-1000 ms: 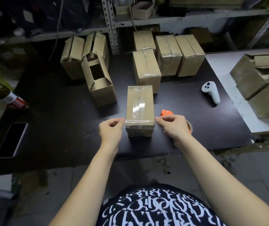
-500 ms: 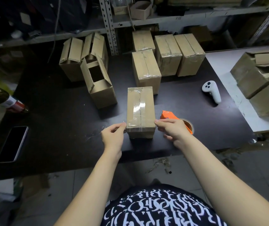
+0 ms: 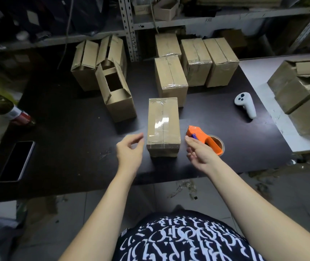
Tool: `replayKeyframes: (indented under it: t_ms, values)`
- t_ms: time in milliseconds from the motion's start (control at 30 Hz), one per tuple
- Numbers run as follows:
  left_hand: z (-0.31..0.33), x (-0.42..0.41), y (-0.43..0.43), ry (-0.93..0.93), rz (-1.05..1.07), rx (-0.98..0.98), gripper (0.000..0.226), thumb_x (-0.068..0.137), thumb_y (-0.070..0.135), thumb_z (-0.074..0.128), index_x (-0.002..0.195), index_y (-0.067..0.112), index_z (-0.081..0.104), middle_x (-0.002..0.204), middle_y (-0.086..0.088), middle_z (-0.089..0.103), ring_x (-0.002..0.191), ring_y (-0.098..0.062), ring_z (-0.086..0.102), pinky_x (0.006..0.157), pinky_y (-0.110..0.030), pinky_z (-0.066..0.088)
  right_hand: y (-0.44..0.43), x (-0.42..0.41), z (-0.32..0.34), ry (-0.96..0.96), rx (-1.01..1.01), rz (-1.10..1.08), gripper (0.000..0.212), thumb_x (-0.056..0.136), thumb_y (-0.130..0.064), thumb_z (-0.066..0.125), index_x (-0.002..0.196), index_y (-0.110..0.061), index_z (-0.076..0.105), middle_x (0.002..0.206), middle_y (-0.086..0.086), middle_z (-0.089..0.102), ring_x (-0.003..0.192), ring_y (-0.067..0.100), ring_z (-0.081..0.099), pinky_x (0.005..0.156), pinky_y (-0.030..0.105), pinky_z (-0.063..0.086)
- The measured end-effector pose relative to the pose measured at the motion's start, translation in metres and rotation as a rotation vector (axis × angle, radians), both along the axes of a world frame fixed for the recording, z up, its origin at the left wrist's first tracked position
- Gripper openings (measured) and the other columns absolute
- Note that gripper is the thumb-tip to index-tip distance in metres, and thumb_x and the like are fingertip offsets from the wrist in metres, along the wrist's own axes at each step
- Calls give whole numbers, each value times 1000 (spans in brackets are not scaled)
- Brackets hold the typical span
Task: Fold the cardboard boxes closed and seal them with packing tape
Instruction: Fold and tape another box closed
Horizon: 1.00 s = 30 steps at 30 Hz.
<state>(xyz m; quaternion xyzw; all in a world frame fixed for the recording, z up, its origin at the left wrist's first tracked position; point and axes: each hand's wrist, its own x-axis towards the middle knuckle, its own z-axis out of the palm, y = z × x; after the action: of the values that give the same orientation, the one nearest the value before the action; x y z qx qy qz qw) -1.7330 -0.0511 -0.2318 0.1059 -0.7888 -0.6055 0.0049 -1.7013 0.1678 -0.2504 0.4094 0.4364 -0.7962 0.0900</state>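
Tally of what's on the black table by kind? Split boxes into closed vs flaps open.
Closed boxes: 5
Open-flap boxes: 3
Tape dispenser: 1
White controller: 1
Phone: 1
Bottle, left edge: 1
Total: 12

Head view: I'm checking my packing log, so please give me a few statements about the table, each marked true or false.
1. The clear-taped brown cardboard box stands between the left hand and the right hand. True.
2. The left hand grips that box. False: it hovers beside it, holding nothing.
3. The orange tape dispenser lies on the box's right. True.
4. The brown cardboard box with raised flaps is taped. False: its top is open.
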Motion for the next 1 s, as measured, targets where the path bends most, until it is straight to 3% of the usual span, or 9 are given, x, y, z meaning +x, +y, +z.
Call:
replayKeyframes:
  t_ms: [100,267,367,500,633,767,900,1000]
  values:
    - [2,-2,1,88,-154,-106,24,91,-2,70,103,15,81,99,6,78,98,-3,71,88,-20,55,-3,1,-7,58,185,-2,19,84,-14,83,102,-15,77,107,6,75,99,19,66,80,27,54]
    - [-8,-2,-7,141,-210,-155,41,87,-10,68,100,27,79,99,8,77,94,-4,72,85,-26,58,-1,10,0,312,639,115,12,86,-12,83,97,-10,79,90,-4,76,80,0,69,71,9,51]
    - [-14,1,-12,237,-256,-203,39,84,-10,72,104,24,79,100,9,77,94,-9,71,86,-27,58,4,12,2,417,806,206,13,84,-8,84,96,-9,79,92,-5,78,84,-4,71,76,8,50]
    - [-12,-7,-21,316,-362,-252,40,79,-11,76,109,15,79,100,4,77,92,-7,71,82,-30,58,11,16,6,482,838,328,16,83,-3,83,98,-7,79,93,-4,78,88,0,73,80,10,53]
    - [-14,-11,-25,443,-454,-327,29,79,-3,83,104,12,81,108,2,72,92,-13,69,74,-36,58,13,16,7,571,775,364,23,80,0,84,100,-11,78,95,-2,79,92,11,76,87,23,59]
    - [-15,-16,-20,548,-484,-414,17,80,0,83,93,11,82,115,0,69,84,-18,67,65,-37,56,15,11,3,669,938,441,29,80,-7,87,104,-21,80,110,-7,74,94,14,74,84,33,62]
    - [-19,-17,-18,635,-506,-425,5,87,1,77,84,5,80,108,-3,73,82,-21,70,67,-40,57,16,7,-2,728,1027,455,15,82,-10,84,95,-18,83,115,-5,68,101,16,68,79,37,60]
    - [-25,-13,-17,659,-478,-431,10,91,5,70,88,1,79,111,-7,75,86,-25,73,72,-42,59,18,8,-5,768,1060,451,14,83,-12,84,92,-22,84,117,-5,69,109,18,66,80,36,58]
